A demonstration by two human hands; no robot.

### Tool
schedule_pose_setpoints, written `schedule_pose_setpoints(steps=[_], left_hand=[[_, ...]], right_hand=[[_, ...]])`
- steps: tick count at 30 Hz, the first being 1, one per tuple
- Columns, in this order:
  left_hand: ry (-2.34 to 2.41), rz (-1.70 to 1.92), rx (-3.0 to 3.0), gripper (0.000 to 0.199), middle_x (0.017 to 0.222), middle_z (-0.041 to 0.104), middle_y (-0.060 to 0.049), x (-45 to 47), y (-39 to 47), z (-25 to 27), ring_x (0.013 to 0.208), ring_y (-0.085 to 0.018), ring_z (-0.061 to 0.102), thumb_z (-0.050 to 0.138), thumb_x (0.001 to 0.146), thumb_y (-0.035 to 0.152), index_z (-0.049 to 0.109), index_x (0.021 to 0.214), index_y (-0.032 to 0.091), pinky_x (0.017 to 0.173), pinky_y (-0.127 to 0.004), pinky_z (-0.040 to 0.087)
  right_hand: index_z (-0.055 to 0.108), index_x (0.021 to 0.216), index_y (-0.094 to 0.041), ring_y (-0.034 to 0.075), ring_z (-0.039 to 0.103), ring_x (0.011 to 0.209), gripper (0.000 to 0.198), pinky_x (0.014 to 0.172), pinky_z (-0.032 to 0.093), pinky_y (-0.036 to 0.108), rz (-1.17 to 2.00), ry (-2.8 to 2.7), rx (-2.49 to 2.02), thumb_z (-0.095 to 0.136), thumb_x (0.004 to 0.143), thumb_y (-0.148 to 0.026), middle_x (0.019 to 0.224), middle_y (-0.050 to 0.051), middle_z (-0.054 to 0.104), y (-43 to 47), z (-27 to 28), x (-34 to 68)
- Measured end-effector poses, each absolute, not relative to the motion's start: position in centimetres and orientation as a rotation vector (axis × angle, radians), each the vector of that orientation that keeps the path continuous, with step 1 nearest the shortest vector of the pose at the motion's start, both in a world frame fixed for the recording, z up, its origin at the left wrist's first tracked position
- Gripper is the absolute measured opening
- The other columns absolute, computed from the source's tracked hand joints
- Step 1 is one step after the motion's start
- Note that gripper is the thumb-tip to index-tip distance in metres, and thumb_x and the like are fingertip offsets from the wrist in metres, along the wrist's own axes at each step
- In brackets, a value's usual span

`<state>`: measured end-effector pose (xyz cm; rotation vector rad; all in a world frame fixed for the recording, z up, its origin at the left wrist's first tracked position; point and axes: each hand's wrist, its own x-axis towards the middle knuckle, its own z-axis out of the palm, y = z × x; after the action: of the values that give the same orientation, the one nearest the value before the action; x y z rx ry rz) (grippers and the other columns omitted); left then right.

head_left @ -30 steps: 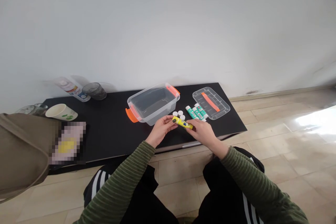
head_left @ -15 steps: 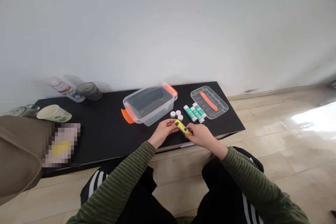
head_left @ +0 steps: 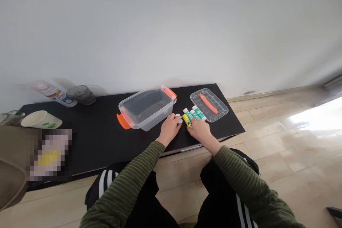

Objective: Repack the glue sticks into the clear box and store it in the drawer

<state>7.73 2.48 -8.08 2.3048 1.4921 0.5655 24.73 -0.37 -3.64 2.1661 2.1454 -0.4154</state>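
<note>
My right hand is closed on a yellow glue stick, down beside several green-and-white glue sticks that lie side by side on the black table. At the short white caps is my left hand, its fingers closed round them; part of the group is hidden behind the fingers. Just beyond my left hand stands a clear plastic box with orange latches, uncovered, nothing visible inside. Its clear lid, with an orange handle, lies flat behind the glue sticks.
On the left of the black table stand a paper cup, a dark glass and a spray can. A blurred-out pink-and-yellow item lies near another person's brown sleeve. The wall runs close behind.
My right hand has brought the yellow glue stick down beside the green ones. My left hand has let go of it and moved onto the white caps. The view has shifted slightly.
</note>
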Motion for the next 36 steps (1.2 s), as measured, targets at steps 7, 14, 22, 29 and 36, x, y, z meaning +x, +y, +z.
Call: schedule_pose_setpoints(steps=[7, 14, 22, 29, 36], left_hand=[[1.531, 0.420, 2.358, 0.021, 0.111, 0.055, -0.008, 7.8, 2.4, -8.7, 0.105, -0.023, 0.056, 0.054, 0.093, 0.019, 0.061, 0.112, 0.021, 0.082, -0.032, 0.048], [1.528, 0.441, 2.340, 0.017, 0.110, 0.056, -0.007, 7.3, 2.1, -8.7, 0.105, -0.022, 0.057, 0.055, 0.092, 0.018, 0.058, 0.108, 0.021, 0.083, -0.032, 0.048], [1.515, 0.452, 2.339, 0.016, 0.109, 0.056, -0.008, 7.1, 1.8, -8.3, 0.106, -0.025, 0.057, 0.059, 0.088, 0.017, 0.059, 0.103, 0.021, 0.085, -0.035, 0.048], [1.478, 0.453, 2.325, 0.017, 0.112, 0.056, -0.008, 6.8, 1.3, -7.9, 0.110, -0.026, 0.056, 0.060, 0.085, 0.015, 0.059, 0.102, 0.021, 0.087, -0.037, 0.049], [1.453, 0.368, 2.320, 0.018, 0.112, 0.058, -0.009, 7.2, 0.9, -8.1, 0.108, -0.026, 0.058, 0.060, 0.087, 0.019, 0.059, 0.105, 0.020, 0.089, -0.037, 0.049]], right_hand=[[0.068, 0.113, -0.015, 0.031, 0.070, 0.096, 0.038, 0.079, 0.051, 0.037, -0.408, 2.134, 2.093, 0.059, 0.092, -0.046, 0.102, 0.017, 0.073, -0.5, -4.5, 23.4], [0.066, 0.112, -0.021, 0.025, 0.068, 0.100, 0.027, 0.079, 0.051, 0.032, -0.304, 2.275, 2.139, 0.047, 0.100, -0.036, 0.110, 0.013, 0.070, 0.8, -4.6, 24.7], [0.059, 0.120, -0.016, 0.026, 0.061, 0.112, 0.028, 0.080, 0.052, 0.033, -0.220, 2.210, 2.215, 0.053, 0.097, -0.031, 0.131, 0.018, 0.058, 2.2, -5.8, 25.3], [0.066, 0.114, -0.015, 0.028, 0.065, 0.105, 0.031, 0.084, 0.051, 0.037, -0.309, 2.151, 2.221, 0.055, 0.094, -0.036, 0.119, 0.019, 0.063, 2.4, -5.8, 24.5], [0.067, 0.112, -0.009, 0.031, 0.067, 0.100, 0.035, 0.082, 0.049, 0.038, -0.406, 2.121, 2.228, 0.046, 0.097, -0.032, 0.112, 0.022, 0.067, 2.6, -5.5, 24.3]])
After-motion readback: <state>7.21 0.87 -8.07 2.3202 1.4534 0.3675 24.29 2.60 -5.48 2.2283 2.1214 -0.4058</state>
